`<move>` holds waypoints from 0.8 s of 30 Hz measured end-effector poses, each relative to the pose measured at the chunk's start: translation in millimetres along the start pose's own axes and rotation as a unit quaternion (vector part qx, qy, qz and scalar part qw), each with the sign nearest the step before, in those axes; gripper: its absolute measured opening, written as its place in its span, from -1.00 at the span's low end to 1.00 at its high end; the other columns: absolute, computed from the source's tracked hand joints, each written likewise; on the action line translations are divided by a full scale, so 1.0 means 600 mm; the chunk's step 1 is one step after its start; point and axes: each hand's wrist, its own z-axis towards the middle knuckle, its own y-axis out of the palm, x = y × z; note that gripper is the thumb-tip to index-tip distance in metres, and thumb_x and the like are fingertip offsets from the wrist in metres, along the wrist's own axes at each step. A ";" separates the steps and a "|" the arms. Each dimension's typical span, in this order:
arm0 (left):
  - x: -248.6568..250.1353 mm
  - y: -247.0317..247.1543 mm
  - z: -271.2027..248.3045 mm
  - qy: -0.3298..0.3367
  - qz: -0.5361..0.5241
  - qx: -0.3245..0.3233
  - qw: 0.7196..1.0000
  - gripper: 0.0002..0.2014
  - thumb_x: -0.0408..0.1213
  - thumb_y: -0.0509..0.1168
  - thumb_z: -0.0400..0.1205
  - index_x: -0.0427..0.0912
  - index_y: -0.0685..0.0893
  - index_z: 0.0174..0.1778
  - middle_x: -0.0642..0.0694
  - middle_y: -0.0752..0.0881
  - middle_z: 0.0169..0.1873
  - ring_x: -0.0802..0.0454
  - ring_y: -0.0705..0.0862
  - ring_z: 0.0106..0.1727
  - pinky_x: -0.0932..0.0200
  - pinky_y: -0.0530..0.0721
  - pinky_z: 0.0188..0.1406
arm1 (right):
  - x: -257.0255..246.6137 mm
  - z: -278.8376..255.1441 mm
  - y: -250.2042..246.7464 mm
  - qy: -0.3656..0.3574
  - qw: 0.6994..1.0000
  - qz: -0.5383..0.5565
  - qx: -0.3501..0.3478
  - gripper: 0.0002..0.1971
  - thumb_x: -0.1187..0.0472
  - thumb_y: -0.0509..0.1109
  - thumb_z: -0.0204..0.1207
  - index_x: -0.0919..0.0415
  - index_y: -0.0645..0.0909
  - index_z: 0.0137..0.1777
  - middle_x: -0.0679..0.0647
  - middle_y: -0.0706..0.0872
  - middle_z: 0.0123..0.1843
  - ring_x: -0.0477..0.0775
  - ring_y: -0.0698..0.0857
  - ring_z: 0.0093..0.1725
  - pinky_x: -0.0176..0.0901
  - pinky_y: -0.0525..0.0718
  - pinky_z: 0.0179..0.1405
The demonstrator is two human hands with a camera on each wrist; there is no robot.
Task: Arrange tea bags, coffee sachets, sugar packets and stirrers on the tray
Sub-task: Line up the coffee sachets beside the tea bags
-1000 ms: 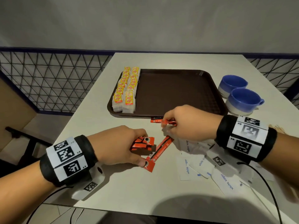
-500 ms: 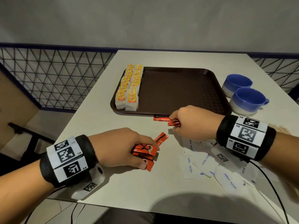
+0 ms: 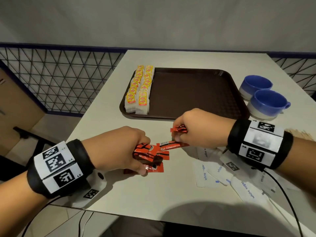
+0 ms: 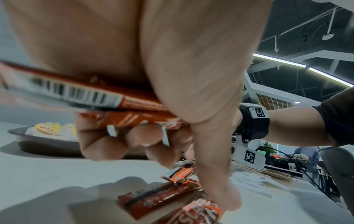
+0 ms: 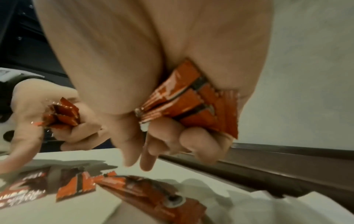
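A dark brown tray [image 3: 196, 93] lies on the white table with two rows of yellow-labelled tea bags [image 3: 139, 89] along its left side. My left hand [image 3: 119, 151] grips a bunch of red coffee sachets [image 3: 145, 153] just above the table, in front of the tray; they show between its fingers in the left wrist view [image 4: 134, 106]. My right hand [image 3: 196, 129] holds a few more red sachets [image 3: 179, 130], seen fanned in the right wrist view [image 5: 191, 103]. One sachet [image 3: 172, 145] lies between the hands. White sugar packets [image 3: 210, 171] lie under my right wrist.
Two blue cups [image 3: 266, 101] stand to the right of the tray. Wooden stirrers [image 3: 297, 134] peek out behind my right wristband. A black wire fence [image 3: 59, 79] runs along the table's left. More loose sachets lie on the table [image 5: 153, 195].
My right hand came back from the tray's front edge toward my left hand, still holding sachets. My left hand lifted slightly with its bunch. A sachet now lies between both hands.
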 end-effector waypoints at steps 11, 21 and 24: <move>0.022 0.018 0.000 -0.041 0.036 -0.011 0.998 -0.63 0.04 0.63 0.44 0.18 0.50 -0.24 0.17 0.67 -0.30 0.25 0.63 -0.26 0.25 0.44 -0.34 | -0.019 0.007 0.006 -0.016 0.999 -0.022 -0.018 -0.81 -0.04 0.59 0.54 0.01 0.68 -0.10 -0.04 0.75 -0.17 0.05 0.73 -0.18 0.10 0.81 -0.11; 0.011 -0.022 -0.017 -0.031 -0.058 0.048 0.997 -0.76 -0.07 0.44 0.61 0.09 0.46 -0.14 0.07 0.64 -0.34 0.08 0.58 -0.31 0.11 0.58 -0.29 | 0.011 -0.007 -0.033 0.009 0.996 0.082 0.021 -0.86 0.20 0.33 0.74 -0.06 0.57 0.20 -0.13 0.66 -0.07 -0.09 0.67 -0.17 -0.22 0.60 -0.26; 0.008 -0.020 -0.014 -0.046 -0.061 0.042 0.996 -0.82 -0.13 0.34 0.66 0.04 0.42 -0.07 0.00 0.63 -0.31 0.03 0.55 -0.32 -0.04 0.58 -0.25 | 0.011 -0.012 -0.029 -0.012 0.997 0.076 0.002 -0.80 0.27 0.31 0.74 -0.11 0.51 0.08 -0.08 0.68 -0.09 0.01 0.69 -0.16 -0.08 0.70 -0.24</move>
